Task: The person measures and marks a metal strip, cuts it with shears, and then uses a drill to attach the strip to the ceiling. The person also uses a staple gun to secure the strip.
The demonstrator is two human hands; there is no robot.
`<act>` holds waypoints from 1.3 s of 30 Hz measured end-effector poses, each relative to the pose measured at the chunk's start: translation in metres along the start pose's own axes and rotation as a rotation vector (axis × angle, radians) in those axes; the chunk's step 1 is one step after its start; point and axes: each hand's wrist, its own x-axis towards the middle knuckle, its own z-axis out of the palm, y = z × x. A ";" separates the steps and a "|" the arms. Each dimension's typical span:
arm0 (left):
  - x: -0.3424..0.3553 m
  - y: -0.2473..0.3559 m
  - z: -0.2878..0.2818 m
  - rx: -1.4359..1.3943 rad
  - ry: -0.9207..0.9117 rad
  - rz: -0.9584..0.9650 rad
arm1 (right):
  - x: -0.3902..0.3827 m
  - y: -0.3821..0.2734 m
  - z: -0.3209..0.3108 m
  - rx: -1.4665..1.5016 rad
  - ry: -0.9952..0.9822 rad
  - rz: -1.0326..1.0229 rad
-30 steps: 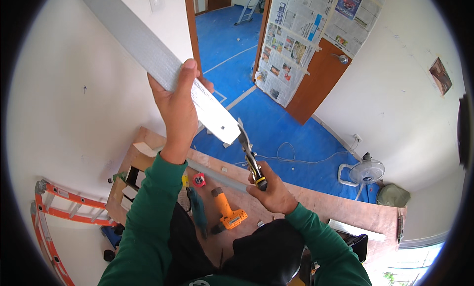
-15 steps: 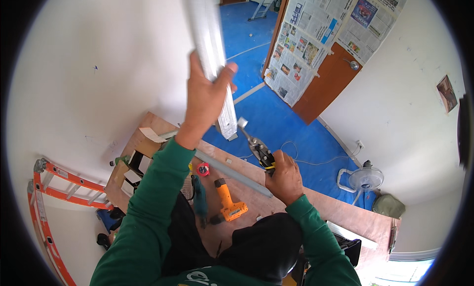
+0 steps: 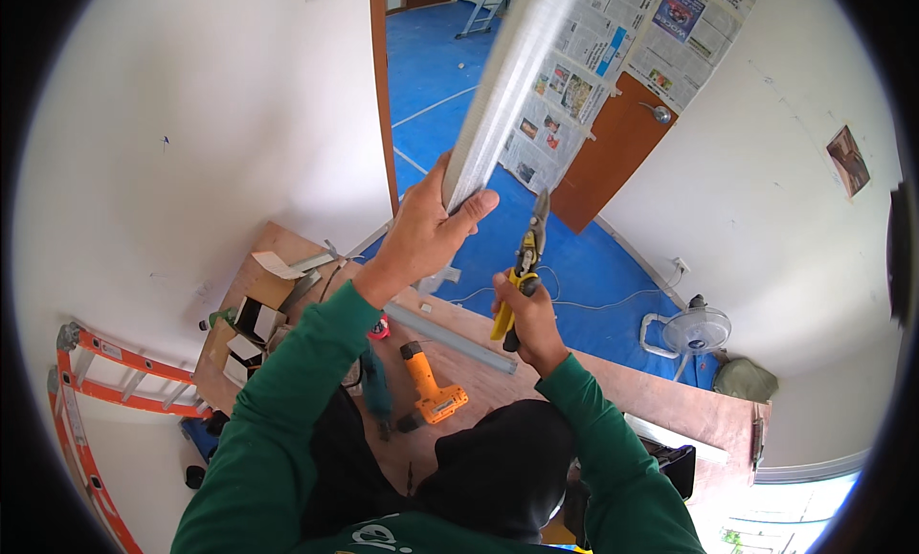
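Note:
My left hand is wrapped round the lower end of a long silvery metal channel, which leans up and to the right out of the top of the view. In my right hand is a pair of tin snips with yellow and black handles. Their blades point upward, apart from the channel and to its right. Below my hands, on a wooden board, lie an orange cordless drill, a teal power tool and a grey metal strip.
Boxes and offcuts crowd the board's left end. An orange ladder stands at the left wall. Beyond the board, blue sheeting covers the floor. A newspaper-covered door stands ajar; a fan is at the right.
The metal channel has swung to lean right, and its lower end has risen into my left hand. The snips have turned upright and moved away from the channel's end.

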 end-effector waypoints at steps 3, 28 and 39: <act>0.001 0.002 0.007 -0.121 0.124 0.034 | 0.010 -0.007 0.012 -0.034 -0.085 -0.003; -0.005 -0.020 -0.094 -0.264 -0.277 -0.279 | 0.067 -0.122 0.074 0.096 -0.044 -0.540; -0.006 -0.010 -0.061 0.178 -0.373 -0.011 | 0.053 -0.121 0.088 0.385 0.223 -0.418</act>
